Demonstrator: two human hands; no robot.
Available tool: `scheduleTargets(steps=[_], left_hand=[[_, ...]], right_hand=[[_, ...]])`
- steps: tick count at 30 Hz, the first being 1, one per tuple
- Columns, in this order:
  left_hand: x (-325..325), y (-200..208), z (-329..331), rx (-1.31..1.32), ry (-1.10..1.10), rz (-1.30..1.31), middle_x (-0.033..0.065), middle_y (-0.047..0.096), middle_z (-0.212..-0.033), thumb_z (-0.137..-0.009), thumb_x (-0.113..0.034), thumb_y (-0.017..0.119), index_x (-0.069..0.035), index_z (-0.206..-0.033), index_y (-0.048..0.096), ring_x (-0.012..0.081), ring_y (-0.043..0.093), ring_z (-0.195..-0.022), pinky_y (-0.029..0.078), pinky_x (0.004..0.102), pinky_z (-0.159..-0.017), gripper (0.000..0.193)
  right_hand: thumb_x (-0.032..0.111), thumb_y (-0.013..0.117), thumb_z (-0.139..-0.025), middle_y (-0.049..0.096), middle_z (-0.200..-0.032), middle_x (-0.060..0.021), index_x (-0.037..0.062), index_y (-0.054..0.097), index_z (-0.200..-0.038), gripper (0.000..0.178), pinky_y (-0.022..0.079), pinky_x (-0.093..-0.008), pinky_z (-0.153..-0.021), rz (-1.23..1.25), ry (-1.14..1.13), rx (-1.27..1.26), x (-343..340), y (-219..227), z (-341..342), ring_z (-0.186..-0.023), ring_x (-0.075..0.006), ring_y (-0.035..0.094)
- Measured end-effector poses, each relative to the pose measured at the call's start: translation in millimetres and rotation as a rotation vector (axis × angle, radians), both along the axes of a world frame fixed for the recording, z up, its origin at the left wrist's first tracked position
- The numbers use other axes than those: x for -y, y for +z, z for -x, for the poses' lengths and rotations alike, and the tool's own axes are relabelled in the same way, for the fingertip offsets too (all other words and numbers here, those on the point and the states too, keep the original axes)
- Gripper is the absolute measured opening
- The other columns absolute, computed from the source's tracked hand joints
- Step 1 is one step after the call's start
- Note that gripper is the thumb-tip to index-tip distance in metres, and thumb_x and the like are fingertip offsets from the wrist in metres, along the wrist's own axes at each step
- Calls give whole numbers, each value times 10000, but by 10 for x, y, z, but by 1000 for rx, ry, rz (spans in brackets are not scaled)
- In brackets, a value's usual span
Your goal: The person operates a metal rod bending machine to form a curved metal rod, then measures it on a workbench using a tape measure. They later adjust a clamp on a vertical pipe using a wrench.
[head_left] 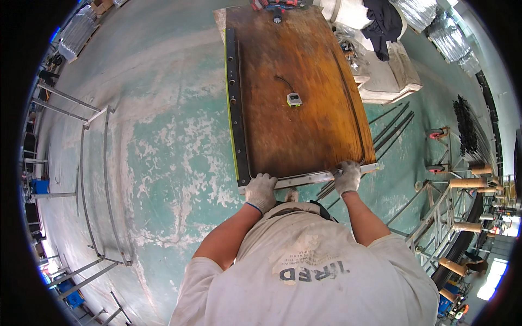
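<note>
A thin dark rod bent into a long U [354, 111] lies on a worn brown wooden tabletop [310, 49]. Its two bends are at the near corners. My left hand [262, 192], in a whitish work glove, is closed over the rod at the near left bend. At the near right bend, my right hand [348, 177], gloved too, has its fingers curled round the rod. Beneath both hands a pale metal bar [304, 179] runs along the near edge. A black strip with holes [237, 117] lines the left edge. Toward the middle sits a tape measure [294, 99].
Power tools [277, 7] lie at the table's far end. A covered stack [389, 76] with dark clothing [380, 24] stands beyond its right side. Dark bars [394, 130] lie on the floor at right. Metal frames [107, 185] stand left; a wheeled trolley [441, 152] stands right.
</note>
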State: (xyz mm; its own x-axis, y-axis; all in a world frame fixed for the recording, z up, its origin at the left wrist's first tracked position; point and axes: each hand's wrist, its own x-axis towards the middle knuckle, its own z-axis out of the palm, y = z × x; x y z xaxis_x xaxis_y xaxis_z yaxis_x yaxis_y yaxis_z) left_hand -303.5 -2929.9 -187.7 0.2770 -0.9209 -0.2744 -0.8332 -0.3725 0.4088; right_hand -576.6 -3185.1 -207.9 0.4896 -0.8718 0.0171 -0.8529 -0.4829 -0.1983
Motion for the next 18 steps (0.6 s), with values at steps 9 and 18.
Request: scheduleTargets(steps=[9, 18], left_hand=[[107, -48, 14, 50, 28, -1, 144, 759, -1216, -904, -129, 728, -128, -1163, 819, 366, 706, -1231, 618, 491, -1016, 275], [191, -55, 99, 150, -13, -8, 166, 750, -1154, -862, -206, 803, -101, -1102, 790, 383, 713, -1155, 617, 510, -964, 262]], right_hand=[[492, 870, -932, 691, -1552, -183, 172, 710, -1543, 708, 496, -522, -1245, -46, -388, -72, 679, -226, 441, -1482, -445, 576], [472, 889, -900, 744, -1465, -143, 181, 827, -1362, 550, 503, -514, -1226, -21, -389, -4, 594, -200, 436, -1415, -413, 632]])
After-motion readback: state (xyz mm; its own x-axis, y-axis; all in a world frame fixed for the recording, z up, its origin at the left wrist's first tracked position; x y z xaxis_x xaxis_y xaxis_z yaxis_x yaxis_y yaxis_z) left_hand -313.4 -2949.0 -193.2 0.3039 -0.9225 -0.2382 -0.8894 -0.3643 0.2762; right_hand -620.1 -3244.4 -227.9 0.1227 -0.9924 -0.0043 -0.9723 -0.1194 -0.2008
